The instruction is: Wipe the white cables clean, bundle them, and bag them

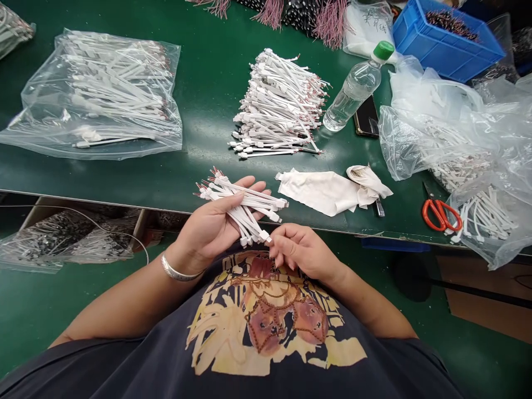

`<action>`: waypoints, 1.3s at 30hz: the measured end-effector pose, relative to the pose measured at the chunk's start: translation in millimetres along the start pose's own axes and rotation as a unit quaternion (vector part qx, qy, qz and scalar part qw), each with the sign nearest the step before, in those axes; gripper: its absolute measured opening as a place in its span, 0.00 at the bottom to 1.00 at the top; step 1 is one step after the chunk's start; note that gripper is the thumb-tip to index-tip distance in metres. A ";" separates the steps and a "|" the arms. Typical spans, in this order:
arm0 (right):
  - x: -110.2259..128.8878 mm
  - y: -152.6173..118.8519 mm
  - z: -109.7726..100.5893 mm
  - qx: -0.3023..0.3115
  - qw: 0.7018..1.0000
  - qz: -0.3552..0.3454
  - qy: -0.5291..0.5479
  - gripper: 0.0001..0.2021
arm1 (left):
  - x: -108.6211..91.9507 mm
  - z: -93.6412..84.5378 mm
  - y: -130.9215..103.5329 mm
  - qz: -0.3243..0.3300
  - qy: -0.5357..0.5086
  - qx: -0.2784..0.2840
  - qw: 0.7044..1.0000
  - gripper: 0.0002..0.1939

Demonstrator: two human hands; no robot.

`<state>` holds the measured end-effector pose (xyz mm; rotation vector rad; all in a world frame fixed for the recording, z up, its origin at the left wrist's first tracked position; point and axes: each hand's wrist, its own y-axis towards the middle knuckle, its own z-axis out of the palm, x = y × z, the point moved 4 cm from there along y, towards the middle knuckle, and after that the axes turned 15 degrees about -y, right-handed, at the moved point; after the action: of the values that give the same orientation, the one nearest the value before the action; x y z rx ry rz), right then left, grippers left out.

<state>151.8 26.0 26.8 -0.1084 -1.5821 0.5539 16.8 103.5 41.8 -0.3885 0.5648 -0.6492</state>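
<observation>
A bundle of short white cables (pixel 245 208) with red wire ends lies across my left hand (pixel 211 224), the thumb over it and the fingers curled beneath. My right hand (pixel 305 249) is beside the bundle's lower right end, its thumb and index finger pinched on the tip of one white cable. Beyond my hands, a large pile of similar white cables (pixel 282 105) rests on the green table. A cream cloth (pixel 320 190) lies just past my right hand.
A clear bag of cables (pixel 112 94) is at the left of the table (pixel 203 111). To the right are a water bottle (pixel 353 91), a phone (pixel 366 117), red-handled scissors (pixel 441 215), open plastic bags (pixel 490 160) and a blue bin (pixel 449 47).
</observation>
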 end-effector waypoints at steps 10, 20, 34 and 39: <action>6.6 -0.5 0.8 -0.029 0.997 0.009 -0.066 0.12 | -1.3 -1.5 -1.8 0.008 0.014 -0.008 1.000 0.19; 1.4 1.1 -6.8 -0.038 0.998 -0.020 -0.035 0.12 | -1.5 -0.4 -3.0 -0.014 0.011 0.001 1.000 0.20; 4.2 -2.5 -14.5 -0.181 0.966 -0.102 -0.150 0.11 | -4.7 1.8 -2.4 -0.020 0.020 0.000 1.000 0.20; -1.8 -2.2 -1.9 -0.067 0.992 -0.040 -0.097 0.13 | -4.0 -1.0 1.8 -0.010 0.012 0.002 1.000 0.20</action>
<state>154.3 23.9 26.1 -0.0939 -1.8054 0.4031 14.4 107.2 41.6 -0.3840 0.5842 -0.6753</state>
